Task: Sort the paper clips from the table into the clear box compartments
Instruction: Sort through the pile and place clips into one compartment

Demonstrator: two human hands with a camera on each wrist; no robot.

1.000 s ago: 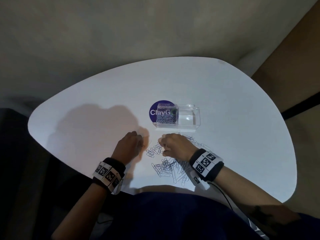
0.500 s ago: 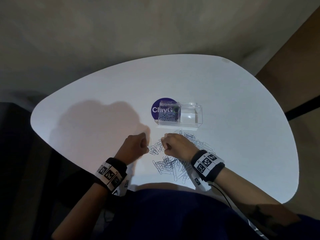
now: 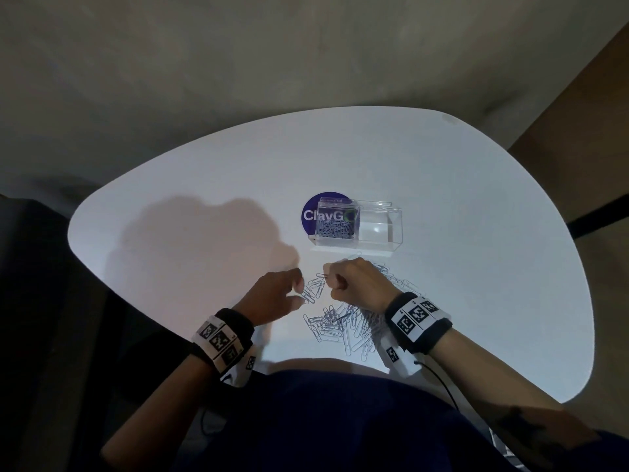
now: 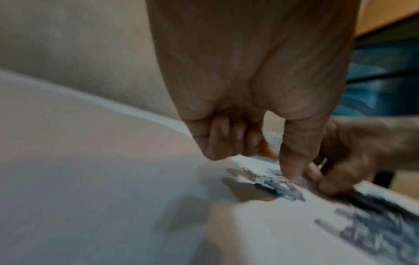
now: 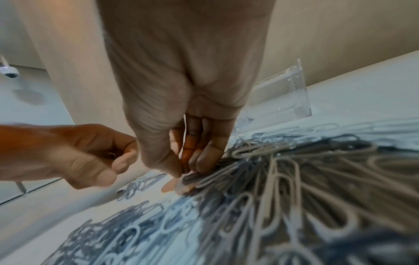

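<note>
A clear box (image 3: 394,229) stands on the white table (image 3: 476,267); its left compartment (image 3: 335,228) holds several small paper clips, its right compartment (image 3: 377,229) holds none. Loose paper clips (image 3: 340,325) lie heaped in front of me and fill the right wrist view (image 5: 283,179). My right hand (image 3: 328,282) rests curled at the heap's far edge, thumb and fingers pinching a paper clip (image 3: 321,276) against the table (image 5: 188,170). My left hand (image 3: 299,294) is just left of it. Its fingers are curled (image 4: 226,141) round a small clip (image 5: 111,155), and its thumb touches a few small clips (image 3: 311,294).
A purple round sticker (image 3: 313,216) with white letters lies under the box's left end. The table's near edge is right at my body, and its left edge is close to my left wrist. Bare tabletop spreads to the right and behind the box.
My left hand has moved right up to the small clips and its thumb and forefinger have spread. The right hand stays at the heap, still pinching.
</note>
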